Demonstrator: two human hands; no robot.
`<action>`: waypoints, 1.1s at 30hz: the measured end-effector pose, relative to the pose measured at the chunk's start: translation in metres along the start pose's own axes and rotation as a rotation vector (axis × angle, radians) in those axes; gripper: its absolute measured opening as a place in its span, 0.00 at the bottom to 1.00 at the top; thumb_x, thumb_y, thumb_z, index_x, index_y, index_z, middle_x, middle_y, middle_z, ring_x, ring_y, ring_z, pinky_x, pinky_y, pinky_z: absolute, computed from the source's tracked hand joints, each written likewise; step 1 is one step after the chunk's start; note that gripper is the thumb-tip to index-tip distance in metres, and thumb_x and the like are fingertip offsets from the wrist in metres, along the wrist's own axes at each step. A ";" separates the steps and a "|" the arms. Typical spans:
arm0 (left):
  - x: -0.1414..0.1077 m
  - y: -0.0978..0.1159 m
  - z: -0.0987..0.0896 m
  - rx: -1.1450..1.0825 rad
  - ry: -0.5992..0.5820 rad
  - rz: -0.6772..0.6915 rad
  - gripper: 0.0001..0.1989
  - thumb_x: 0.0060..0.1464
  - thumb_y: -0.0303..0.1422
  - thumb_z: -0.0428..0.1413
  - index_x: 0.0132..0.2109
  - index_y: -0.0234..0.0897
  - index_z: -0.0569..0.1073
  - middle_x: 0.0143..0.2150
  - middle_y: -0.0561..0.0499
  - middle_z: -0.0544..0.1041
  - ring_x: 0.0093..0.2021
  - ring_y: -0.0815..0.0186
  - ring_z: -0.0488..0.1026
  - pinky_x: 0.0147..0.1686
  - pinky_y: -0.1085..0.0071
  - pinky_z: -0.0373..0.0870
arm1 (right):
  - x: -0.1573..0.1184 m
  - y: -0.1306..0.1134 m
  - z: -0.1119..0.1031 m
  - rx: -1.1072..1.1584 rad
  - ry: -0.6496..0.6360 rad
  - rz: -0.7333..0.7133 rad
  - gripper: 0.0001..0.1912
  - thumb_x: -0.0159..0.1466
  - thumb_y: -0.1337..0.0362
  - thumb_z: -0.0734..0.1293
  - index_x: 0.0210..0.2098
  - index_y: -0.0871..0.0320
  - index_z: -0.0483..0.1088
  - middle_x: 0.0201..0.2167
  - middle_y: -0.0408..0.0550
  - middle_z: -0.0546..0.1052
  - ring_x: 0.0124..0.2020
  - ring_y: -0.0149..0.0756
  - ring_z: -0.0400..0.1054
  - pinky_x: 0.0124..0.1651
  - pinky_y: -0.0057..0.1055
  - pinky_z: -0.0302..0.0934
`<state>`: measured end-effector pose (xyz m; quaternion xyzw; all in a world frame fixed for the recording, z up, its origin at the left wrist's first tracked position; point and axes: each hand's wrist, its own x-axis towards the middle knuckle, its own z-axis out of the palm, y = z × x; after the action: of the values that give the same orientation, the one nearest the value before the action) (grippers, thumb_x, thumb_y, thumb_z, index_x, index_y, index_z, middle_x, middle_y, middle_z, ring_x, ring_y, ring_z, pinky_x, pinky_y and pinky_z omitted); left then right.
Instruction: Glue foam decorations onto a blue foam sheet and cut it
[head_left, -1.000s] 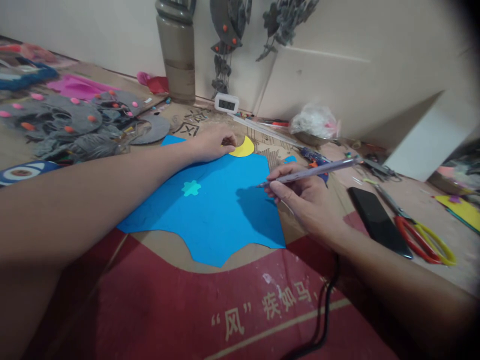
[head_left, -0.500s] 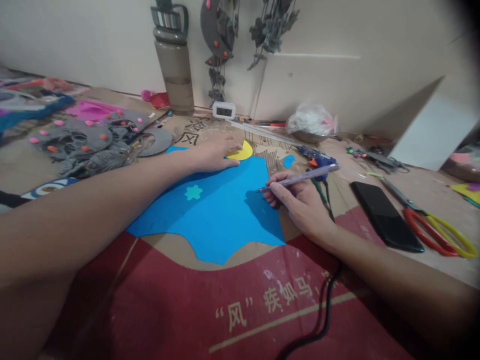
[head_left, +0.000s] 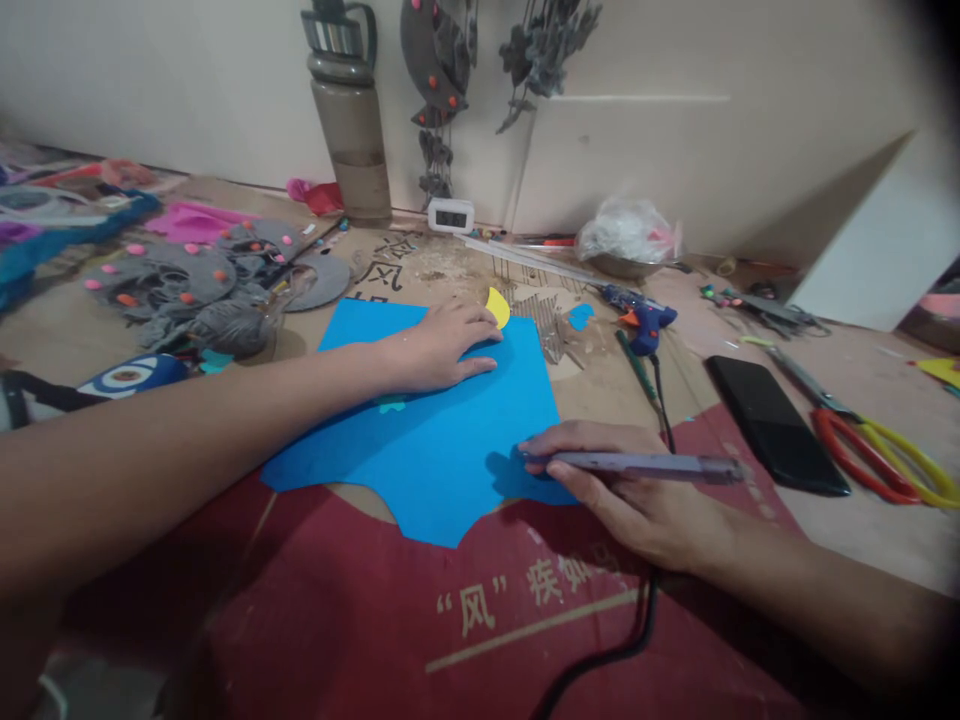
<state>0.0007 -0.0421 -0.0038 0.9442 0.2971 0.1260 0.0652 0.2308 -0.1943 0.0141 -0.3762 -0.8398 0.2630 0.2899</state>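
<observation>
A blue craft sheet (head_left: pixel 442 450) with curved cut-outs along its near edge lies on the cardboard. My left hand (head_left: pixel 450 345) rests flat on it, fingers stretched out towards a yellow cut-out (head_left: pixel 498 308) at the sheet's far edge; part of that piece is hidden by the fingers. Under my left wrist a teal flower-shaped piece (head_left: pixel 391 405) shows only in part. My right hand (head_left: pixel 637 490) grips a pale purple pen (head_left: pixel 645 465) above the sheet's right side. The pen's tip is hard to make out; I cannot tell whether it touches the sheet.
To the right lie a black phone (head_left: pixel 776 425) and red-and-yellow scissors (head_left: pixel 870 440). A blue glue gun (head_left: pixel 643 320) and its cable sit behind my right hand. Grey felt pieces (head_left: pixel 180 280) pile up at left. Along the wall stand a bottle (head_left: pixel 352 140) and small clock (head_left: pixel 451 216).
My right hand with the pen has come nearer, down the sheet's right side, and the pen lies flatter. My left hand has shifted nearer and right, over the teal piece.
</observation>
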 end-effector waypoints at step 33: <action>0.002 -0.004 0.008 -0.195 0.038 0.003 0.15 0.65 0.34 0.50 0.55 0.39 0.76 0.62 0.46 0.74 0.64 0.58 0.67 0.65 0.58 0.59 | 0.012 0.032 0.002 0.166 0.616 0.374 0.11 0.70 0.55 0.65 0.36 0.56 0.68 0.25 0.40 0.70 0.25 0.30 0.63 0.30 0.29 0.56</action>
<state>0.0022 -0.0379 -0.0115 0.9312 0.2832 0.1724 0.1512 0.2379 -0.1670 -0.0050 -0.5600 -0.6057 0.2530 0.5054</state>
